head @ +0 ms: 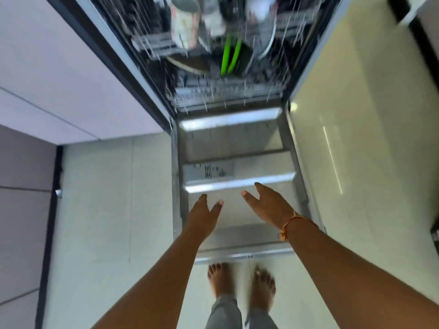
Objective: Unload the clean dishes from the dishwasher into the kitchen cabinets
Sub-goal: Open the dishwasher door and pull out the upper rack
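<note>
Hovering over the lowered dishwasher door (pixel 235 143), the left hand (pixel 204 218) and right hand (pixel 269 205) are spread open, holding nothing. Blurred dishes (pixel 185 24) and a green utensil (pixel 229 54) sit in the far rack (pixel 228 91); cabinets (pixel 47 74) stand left.

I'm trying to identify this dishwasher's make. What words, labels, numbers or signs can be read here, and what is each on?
None can be read.
Door: the detergent panel carries small markings, too blurred to read.
Mug in the rack: a coloured print, blurred; I cannot tell whether it holds any text.
</note>
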The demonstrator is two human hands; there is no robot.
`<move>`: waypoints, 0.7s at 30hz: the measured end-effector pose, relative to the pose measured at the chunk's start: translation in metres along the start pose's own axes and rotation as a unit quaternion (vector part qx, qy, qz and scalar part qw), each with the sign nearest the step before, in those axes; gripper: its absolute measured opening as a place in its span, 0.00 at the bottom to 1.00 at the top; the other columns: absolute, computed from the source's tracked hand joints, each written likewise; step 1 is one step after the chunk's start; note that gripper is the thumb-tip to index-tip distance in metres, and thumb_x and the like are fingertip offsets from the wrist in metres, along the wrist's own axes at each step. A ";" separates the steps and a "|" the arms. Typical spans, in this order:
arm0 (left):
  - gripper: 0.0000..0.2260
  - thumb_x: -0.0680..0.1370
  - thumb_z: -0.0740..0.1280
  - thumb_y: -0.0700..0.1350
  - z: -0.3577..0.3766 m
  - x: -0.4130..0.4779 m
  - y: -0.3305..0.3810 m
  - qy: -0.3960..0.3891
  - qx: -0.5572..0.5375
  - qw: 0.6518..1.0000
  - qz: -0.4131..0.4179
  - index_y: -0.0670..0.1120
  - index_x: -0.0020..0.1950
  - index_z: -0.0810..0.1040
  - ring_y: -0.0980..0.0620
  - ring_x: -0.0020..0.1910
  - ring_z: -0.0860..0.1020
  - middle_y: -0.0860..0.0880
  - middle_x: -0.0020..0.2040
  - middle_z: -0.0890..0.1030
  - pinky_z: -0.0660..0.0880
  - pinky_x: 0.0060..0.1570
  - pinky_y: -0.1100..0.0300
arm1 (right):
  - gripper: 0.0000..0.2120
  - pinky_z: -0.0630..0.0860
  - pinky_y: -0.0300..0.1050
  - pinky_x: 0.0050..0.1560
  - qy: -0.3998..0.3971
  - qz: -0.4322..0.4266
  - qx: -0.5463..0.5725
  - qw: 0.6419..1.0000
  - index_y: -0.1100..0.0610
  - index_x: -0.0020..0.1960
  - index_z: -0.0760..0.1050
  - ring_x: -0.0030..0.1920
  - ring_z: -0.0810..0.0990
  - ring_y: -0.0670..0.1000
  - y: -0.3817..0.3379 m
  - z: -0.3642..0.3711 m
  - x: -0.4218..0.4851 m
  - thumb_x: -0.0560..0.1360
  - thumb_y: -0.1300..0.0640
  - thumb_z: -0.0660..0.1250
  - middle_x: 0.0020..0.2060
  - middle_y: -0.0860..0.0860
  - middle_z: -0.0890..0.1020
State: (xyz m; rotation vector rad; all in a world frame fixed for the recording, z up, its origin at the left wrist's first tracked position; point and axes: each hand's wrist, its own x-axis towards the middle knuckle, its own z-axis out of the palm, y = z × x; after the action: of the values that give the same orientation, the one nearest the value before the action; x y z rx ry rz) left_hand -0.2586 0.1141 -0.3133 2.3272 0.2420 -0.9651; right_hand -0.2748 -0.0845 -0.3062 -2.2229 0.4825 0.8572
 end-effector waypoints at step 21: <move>0.20 0.78 0.67 0.55 -0.158 0.186 0.197 0.018 -0.661 0.749 -0.042 0.42 0.63 0.75 0.49 0.51 0.79 0.46 0.51 0.79 0.77 0.60 0.53 | 0.25 0.76 0.50 0.62 0.082 0.028 0.668 0.739 0.54 0.68 0.72 0.60 0.78 0.53 -0.144 -0.164 0.167 0.79 0.37 0.60 0.60 0.54 0.79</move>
State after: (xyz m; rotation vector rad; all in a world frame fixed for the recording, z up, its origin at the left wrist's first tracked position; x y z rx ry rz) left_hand 0.0417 0.0386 -0.2637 0.9939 0.7565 -0.4517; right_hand -0.0053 -0.1187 -0.2658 -0.9056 0.8796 0.1273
